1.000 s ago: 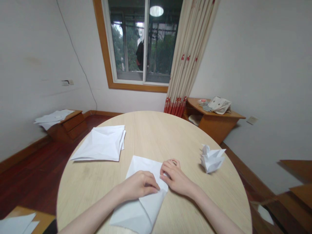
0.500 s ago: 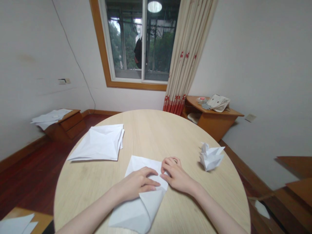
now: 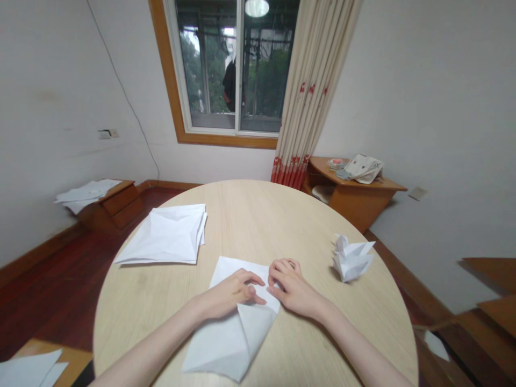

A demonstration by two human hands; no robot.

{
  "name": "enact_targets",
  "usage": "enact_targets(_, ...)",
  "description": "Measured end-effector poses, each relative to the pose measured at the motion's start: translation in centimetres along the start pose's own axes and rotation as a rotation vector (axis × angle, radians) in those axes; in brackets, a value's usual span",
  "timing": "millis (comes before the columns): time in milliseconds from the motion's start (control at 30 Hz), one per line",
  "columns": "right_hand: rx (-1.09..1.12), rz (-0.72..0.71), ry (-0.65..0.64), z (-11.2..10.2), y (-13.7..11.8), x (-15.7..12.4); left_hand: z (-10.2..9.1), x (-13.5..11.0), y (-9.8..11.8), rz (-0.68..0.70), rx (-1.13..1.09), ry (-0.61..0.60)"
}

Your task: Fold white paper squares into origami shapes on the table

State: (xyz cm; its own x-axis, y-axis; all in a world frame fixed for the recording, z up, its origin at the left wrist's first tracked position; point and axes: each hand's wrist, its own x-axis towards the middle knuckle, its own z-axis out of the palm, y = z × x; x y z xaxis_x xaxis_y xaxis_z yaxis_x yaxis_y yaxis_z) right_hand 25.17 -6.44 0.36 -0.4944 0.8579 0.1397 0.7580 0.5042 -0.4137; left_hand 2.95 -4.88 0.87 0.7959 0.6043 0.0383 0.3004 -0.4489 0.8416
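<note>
A white sheet of paper point(image 3: 220, 344) lies at the near middle of the round table, with a folded flap point(image 3: 258, 328) on its near right part. My left hand point(image 3: 236, 293) rests on the sheet just above the flap, its fingers bent and apart. At the sheet's right edge my right hand point(image 3: 290, 285) is closed, fingers curled and thumb on the paper. Its fingers hide the edge there. The thumb and fingertips of both hands are close together but do not touch.
On the round table point(image 3: 258, 215) a stack of white paper point(image 3: 169, 234) lies at the left and a pointed folded-paper figure point(image 3: 352, 260) stands at the right. More paper point(image 3: 32, 368) is at the lower left. A wooden cabinet point(image 3: 355, 201) carries a cloth bag point(image 3: 365, 167).
My left hand's fingers have bent more and drawn slightly up on the sheet. My right hand has stayed at the paper's right edge. The view has shifted slightly.
</note>
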Motion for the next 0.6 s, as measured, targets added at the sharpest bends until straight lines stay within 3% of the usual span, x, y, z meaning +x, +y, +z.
enact_targets(400, -0.001, -0.002, -0.015, -0.3, -0.1, 0.0, 0.3, -0.9, 0.4, 0.079, 0.257, -0.079)
enact_targets(600, -0.022, 0.001, -0.018, -0.4, -0.1, 0.0, 0.6, -1.4, 1.5, 0.038, 0.325, -0.077)
